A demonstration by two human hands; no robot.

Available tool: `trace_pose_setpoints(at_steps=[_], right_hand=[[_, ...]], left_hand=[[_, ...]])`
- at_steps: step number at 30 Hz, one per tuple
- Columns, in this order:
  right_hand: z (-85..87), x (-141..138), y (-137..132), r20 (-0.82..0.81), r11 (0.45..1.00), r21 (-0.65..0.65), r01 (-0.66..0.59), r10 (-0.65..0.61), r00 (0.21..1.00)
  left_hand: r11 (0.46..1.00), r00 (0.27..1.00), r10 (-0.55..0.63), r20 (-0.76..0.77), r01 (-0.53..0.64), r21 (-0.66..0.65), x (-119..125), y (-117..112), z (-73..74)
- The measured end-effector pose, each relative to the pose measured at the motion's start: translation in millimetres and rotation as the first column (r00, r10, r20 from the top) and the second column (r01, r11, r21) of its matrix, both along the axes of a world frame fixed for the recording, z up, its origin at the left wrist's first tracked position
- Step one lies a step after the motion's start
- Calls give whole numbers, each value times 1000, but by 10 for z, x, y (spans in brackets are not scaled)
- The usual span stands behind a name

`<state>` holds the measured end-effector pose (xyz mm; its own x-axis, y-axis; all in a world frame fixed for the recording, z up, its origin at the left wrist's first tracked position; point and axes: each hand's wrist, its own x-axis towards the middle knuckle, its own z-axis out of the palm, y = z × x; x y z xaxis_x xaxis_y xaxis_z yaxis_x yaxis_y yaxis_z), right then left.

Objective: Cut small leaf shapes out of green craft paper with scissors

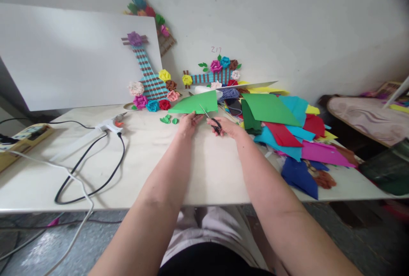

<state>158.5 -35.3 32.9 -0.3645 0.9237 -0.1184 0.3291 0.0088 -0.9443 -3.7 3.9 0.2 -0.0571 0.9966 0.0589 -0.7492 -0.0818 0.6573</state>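
A sheet of bright green paper (195, 103) is held up over the table, its lower edge between the fingers of my left hand (189, 123). My right hand (226, 127) grips black-handled scissors (217, 126), whose blades lie against the lower right part of the sheet. Whether the blades are apart I cannot tell. Several small cut green leaves (166, 119) lie on the table just left of my left hand.
A white glue gun (112, 124) with a looping black cord sits at left, near a power strip (24, 143). Coloured paper sheets (271, 107) pile up at right. Flower-decorated guitar shapes (149, 76) stand against a white board (76, 58) and the wall.
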Motion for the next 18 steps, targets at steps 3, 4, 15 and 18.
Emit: trace_pose_setpoints(at_steps=[3, 4, 15, 18], right_hand=[[-7, 2, 5, -4, 1000, 4, -2, 3, 1000], [-9, 6, 6, -5, 1000, 2, -3, 3, 1000], [2, 13, -16, -33, 1000, -12, -1, 1, 999], [9, 11, -24, -37, 1000, -15, 3, -4, 999]], left_hand=[[1000, 1000, -2, -3, 2, -9, -1, -8, 5], [1000, 1000, 0, -8, -1, -14, -1, -11, 6], [1000, 1000, -11, -11, 11, -27, -6, -20, 21], [998, 1000, -13, -4, 13, -55, -8, -22, 27]])
